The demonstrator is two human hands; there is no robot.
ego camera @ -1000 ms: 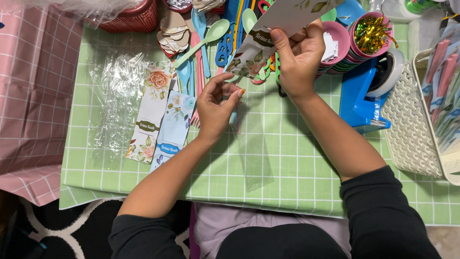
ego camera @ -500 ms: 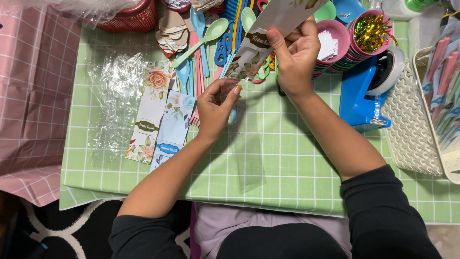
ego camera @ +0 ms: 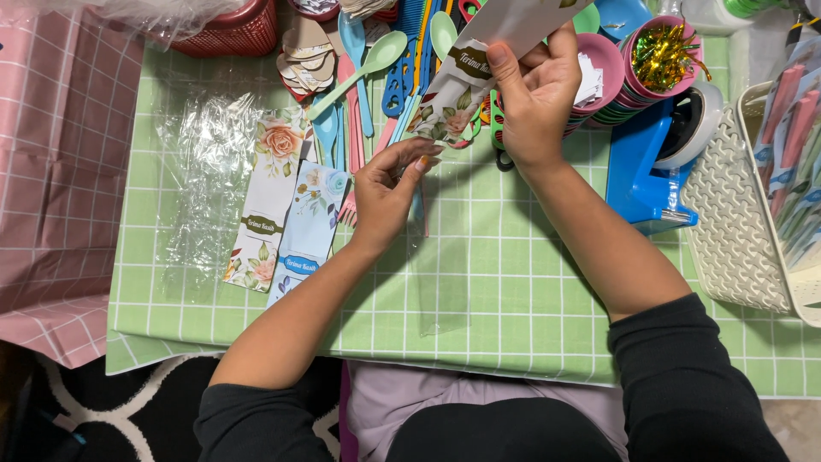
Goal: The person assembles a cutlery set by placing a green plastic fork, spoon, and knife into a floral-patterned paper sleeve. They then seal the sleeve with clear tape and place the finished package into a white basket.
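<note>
Fingers point(ego camera: 500, 68) of right hand point(ego camera: 539, 90) clamped on a floral card point(ego camera: 466, 85), thumb pressed along its near edge, card tilted over the far part of the surface point(ego camera: 530, 282). Fingers point(ego camera: 410, 158) of left hand point(ego camera: 389, 192) pinched on the top edge of a clear sleeve point(ego camera: 440, 265), hard to make out against the green checks, lying flat between both forearms. Just below the card, touching or not cannot be told.

Left of the left hand: two more cards point(ego camera: 286, 210) side by side, flat, next to crinkled clear plastic point(ego camera: 201, 154). Beyond the hands: pastel spoons point(ego camera: 368, 60) and forks in a loose heap, paper cut-outs point(ego camera: 304, 60) beside them, red basket point(ego camera: 227, 30) at the far left corner. Right of the right hand: stacked bowls point(ego camera: 611, 73), one with gold foil point(ego camera: 663, 56) on top, then a blue tape dispenser point(ego camera: 646, 167), then a white basket point(ego camera: 740, 231) at the surface's right edge.
</note>
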